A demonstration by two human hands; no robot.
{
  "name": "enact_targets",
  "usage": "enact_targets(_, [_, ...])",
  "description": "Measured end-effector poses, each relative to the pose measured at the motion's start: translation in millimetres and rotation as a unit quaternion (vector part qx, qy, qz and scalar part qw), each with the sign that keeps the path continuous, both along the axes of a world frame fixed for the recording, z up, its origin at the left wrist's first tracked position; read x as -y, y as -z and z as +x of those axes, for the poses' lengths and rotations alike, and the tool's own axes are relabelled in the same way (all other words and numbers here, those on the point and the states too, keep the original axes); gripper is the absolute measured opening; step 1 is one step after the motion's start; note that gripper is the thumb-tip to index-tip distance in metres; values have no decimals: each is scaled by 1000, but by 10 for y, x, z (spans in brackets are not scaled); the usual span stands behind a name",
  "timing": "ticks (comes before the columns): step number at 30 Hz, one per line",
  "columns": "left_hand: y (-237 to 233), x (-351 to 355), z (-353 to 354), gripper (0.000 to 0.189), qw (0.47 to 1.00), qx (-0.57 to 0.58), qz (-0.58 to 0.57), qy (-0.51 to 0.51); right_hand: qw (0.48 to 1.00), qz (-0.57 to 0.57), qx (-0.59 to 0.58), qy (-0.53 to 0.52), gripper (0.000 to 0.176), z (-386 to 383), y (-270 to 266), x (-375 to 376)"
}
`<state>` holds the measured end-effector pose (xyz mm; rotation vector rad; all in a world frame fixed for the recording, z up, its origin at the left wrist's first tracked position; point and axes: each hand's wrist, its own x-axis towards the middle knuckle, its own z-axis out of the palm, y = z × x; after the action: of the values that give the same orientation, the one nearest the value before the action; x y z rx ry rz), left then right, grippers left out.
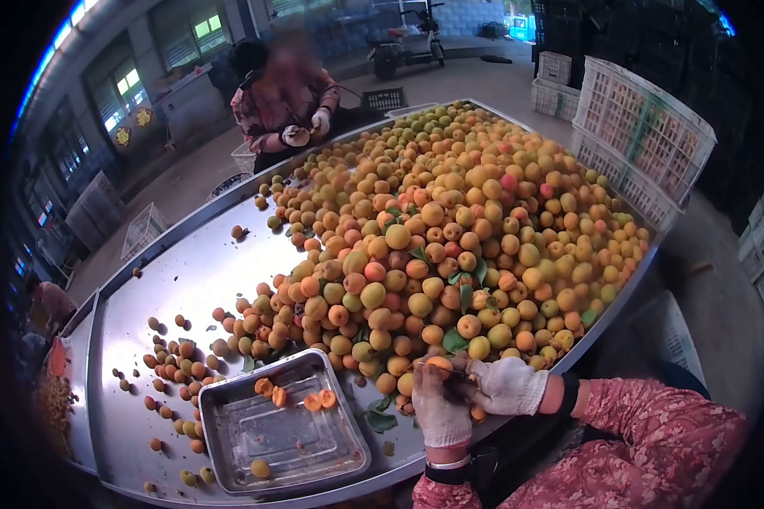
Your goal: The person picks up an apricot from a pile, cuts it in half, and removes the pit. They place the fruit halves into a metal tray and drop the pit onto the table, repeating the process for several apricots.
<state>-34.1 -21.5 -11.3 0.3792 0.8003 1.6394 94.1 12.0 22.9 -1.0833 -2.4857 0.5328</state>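
My left hand (441, 409), in a white knit glove, is closed around an orange apricot (439, 365) at the near edge of the metal table. Right beside it, my right hand (511, 387), gloved too, has its fingers bent together against the fruit. Something dark shows between the hands, too small to name. A large heap of apricots (433, 254), yellow, orange and greenish with a few leaves, lies just beyond my hands. To their left, a rectangular metal tray (361, 437) holds split orange apricot halves (318, 400) and one whole yellowish apricot (261, 468).
Across the metal table (187, 271) a co-worker (284, 106) in a patterned top works with gloved hands. White plastic crates (641, 127) stand stacked at the right. Loose apricots are scattered on the table's left part. A scooter (407, 42) is parked at the back.
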Motion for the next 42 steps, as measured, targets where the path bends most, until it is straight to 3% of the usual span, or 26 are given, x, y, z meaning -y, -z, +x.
enact_targets(2, [54,-9,22,46,982,185,2,42,1000,-7,29,2,32,18,33,9])
enact_targets(6, [12,-47,92,48,980,198,-16,5,997,-17,68,10,34,33,88,9])
enact_targets(13, [-15,-18,58,39,995,96,15,-22,1000,2,26,2,35,10,123,-10])
enact_targets(16, [5,-44,63,35,996,85,7,-33,999,-24,47,11,35,18,134,-8])
enact_targets(18, [8,-47,46,35,997,76,12,-22,990,-142,-24,-4,34,44,193,-34])
enact_targets(22, [-15,-15,15,34,995,100,12,20,990,-136,-28,-18,35,76,135,-39])
enact_targets(24, [43,-14,7,36,988,145,11,51,991,-118,59,5,36,80,13,-30])
enact_targets(28, [38,-13,-3,45,980,166,45,98,993,-51,110,3,37,90,-76,-50])
enact_targets(30, [23,-47,62,43,993,96,21,58,991,-49,116,39,40,65,-103,-55])
enact_targets(33, [-76,-13,39,41,995,88,10,50,998,-28,29,55,43,89,-97,-54])
enact_targets(37, [-36,-26,26,46,997,52,20,48,996,-62,16,68,51,111,-218,-82])
enact_targets(39, [46,-28,14,51,994,-85,35,56,998,-11,28,46,57,93,-232,-67])
enact_targets(41, [-107,-3,14,57,994,69,26,81,994,-91,28,46,59,80,-253,-97])
enact_targets(42, [-135,-7,24,60,992,93,31,75,990,-130,-21,40,57,105,-211,-122])
